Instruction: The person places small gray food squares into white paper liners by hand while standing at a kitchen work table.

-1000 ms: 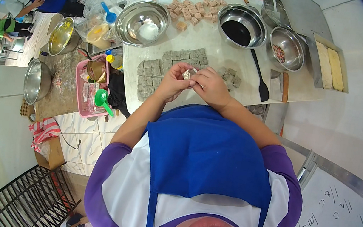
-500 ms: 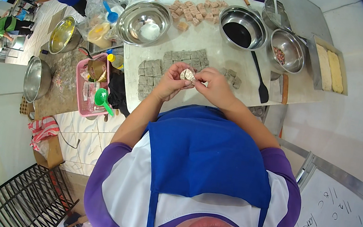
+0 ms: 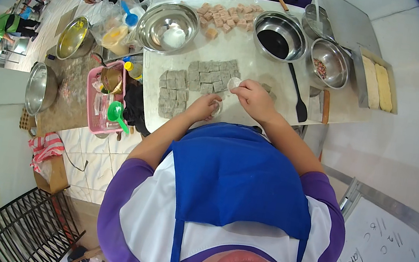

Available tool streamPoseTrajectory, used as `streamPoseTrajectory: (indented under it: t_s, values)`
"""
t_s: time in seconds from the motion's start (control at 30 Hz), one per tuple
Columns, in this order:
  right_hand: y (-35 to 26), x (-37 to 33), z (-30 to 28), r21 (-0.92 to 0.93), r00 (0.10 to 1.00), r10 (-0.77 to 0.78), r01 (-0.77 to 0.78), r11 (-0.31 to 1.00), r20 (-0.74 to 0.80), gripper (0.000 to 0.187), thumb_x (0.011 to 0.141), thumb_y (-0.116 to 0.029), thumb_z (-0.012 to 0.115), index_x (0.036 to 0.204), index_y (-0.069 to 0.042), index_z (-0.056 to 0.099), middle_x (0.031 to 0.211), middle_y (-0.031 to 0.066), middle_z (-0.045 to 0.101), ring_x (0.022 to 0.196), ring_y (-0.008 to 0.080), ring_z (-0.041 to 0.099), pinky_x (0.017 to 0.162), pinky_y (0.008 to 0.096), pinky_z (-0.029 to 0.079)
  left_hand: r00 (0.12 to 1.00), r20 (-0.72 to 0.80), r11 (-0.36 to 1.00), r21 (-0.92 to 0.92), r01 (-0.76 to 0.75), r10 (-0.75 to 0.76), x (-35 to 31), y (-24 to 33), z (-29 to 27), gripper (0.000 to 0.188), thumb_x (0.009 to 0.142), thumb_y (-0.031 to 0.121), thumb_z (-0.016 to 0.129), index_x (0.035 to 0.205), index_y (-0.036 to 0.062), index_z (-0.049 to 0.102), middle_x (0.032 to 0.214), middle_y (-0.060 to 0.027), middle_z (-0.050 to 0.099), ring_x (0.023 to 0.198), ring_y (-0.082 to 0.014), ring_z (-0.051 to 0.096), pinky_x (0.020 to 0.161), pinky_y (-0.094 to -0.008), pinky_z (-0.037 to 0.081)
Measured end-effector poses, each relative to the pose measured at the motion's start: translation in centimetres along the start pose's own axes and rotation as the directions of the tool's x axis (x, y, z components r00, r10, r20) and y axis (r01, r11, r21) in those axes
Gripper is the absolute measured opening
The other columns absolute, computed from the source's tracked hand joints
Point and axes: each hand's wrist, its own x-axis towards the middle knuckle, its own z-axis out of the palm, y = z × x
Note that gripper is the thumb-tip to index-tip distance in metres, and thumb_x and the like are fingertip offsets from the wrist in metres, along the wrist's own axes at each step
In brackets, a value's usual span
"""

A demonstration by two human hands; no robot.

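My right hand [image 3: 255,101] is closed, with its fingertips pinching a small pale, round, thin piece [image 3: 233,84] at the edge of the grey squares. Lower and to the left, my left hand [image 3: 203,107] has its fingers curled round a pale roundish thing [image 3: 216,111], too small to make out. Rows of grey square pieces [image 3: 211,72] lie on the white table beyond my hands. Another block of grey squares [image 3: 173,93] sits left of my left hand. A few more are partly hidden behind my right hand.
Pinkish-brown cubes [image 3: 225,16] are heaped at the far side. Steel bowls stand around them: one with white powder [image 3: 146,31], one with dark contents [image 3: 261,26]. A black spatula [image 3: 298,92] lies right. A pink basket [image 3: 88,108] is left of the table; two people are beyond.
My hands have parted: the right moved slightly right with the pale round piece, the left moved down. The person at far left now bends forward.
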Motion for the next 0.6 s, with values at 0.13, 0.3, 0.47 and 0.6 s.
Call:
streamPoseTrajectory:
  t_s: [0.13,0.3,0.47,0.6]
  values:
    - [0.1,-0.2,0.5,0.016,0.999,-0.003,0.004,1.0,-0.032,0.016,0.077,-0.001,0.062,0.09,-0.006,0.069,0.088,0.009,0.059,0.085,0.0285,0.058,0.073,0.0379,0.048,0.827,-0.175,0.64,0.722,-0.261,0.535,-0.2,-0.7,-0.8,0.031,0.094,0.028,0.056,0.12,0.011,0.056,0.095,-0.0076,0.062,0.082,-0.0165,0.065,0.063,-0.0332,0.053]
    - [-0.9,0.8,-0.3,0.045,0.992,-0.08,0.084,0.995,-0.093,0.016,0.076,0.001,0.063,0.089,-0.005,0.068,0.089,0.0105,0.058,0.087,0.0295,0.057,0.075,0.038,0.048,0.986,-0.063,0.777,-0.609,-0.162,0.156,-1.5,4.8,-3.4,0.038,0.095,0.028,0.055,0.126,0.0058,0.052,0.102,-0.0121,0.062,0.091,-0.0218,0.065,0.067,-0.0364,0.055]
    - [-1.4,1.6,-0.5,0.022,0.98,-0.149,0.154,0.988,-0.134,0.029,0.073,0.004,0.065,0.099,-0.01,0.067,0.101,0.0104,0.055,0.084,0.0263,0.057,0.07,0.0354,0.048,0.969,-0.051,0.602,-0.776,-0.19,0.24,-2.6,8.4,-2.5,0.032,0.096,0.011,0.05,0.126,0.0016,0.05,0.11,-0.0133,0.062,0.092,-0.0234,0.067,0.073,-0.0296,0.057]
    - [-2.2,1.2,-1.4,0.056,0.991,0.046,-0.04,0.998,-0.127,0.035,0.072,0.003,0.063,0.103,-0.012,0.068,0.103,0.0094,0.052,0.089,0.0276,0.054,0.073,0.0361,0.047,0.973,-0.136,0.74,-0.633,-0.229,0.185,-2.3,8.1,-2.2,0.03,0.093,0.002,0.051,0.123,0.0019,0.052,0.11,-0.0125,0.062,0.091,-0.0216,0.067,0.072,-0.027,0.057]
